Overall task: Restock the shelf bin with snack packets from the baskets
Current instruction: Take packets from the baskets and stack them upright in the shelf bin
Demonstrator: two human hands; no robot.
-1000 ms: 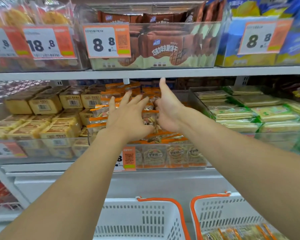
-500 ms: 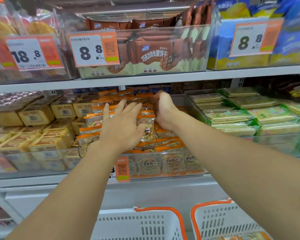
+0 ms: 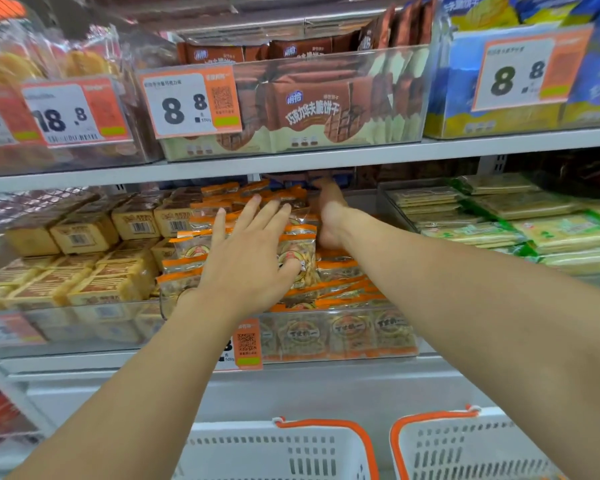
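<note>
— Item one, our left hand [image 3: 246,258]?

— Arm stretched forward and up into the middle shelf. Palm down, fingers straight and spread, lying flat on the orange-edged snack packets [image 3: 297,252]; nothing gripped.

— Item two, our right hand [image 3: 329,216]?

— Arm reaching in from the right, further back than the left hand. The hand stands on edge behind the packets, wrist bent, its fingers going down among the rear packets. We cannot tell whether they grip any: the fingertips are hidden.

— Item three, the packets?

— Heaped in the clear shelf bin [image 3: 343,336], directly under and between our hands. More show through its front wall, below the left wrist, beside an orange price tag [image 3: 247,344].

— Item four, the baskets?

— Two white baskets with orange rims, low beneath our forearms: left basket [image 3: 274,452] under the left arm, right basket [image 3: 465,448] under the right arm.

— Neighbours?

— Yellow boxed cakes [image 3: 84,237] left of the left hand; green-wrapped packs [image 3: 534,230] right of the right arm.
</note>
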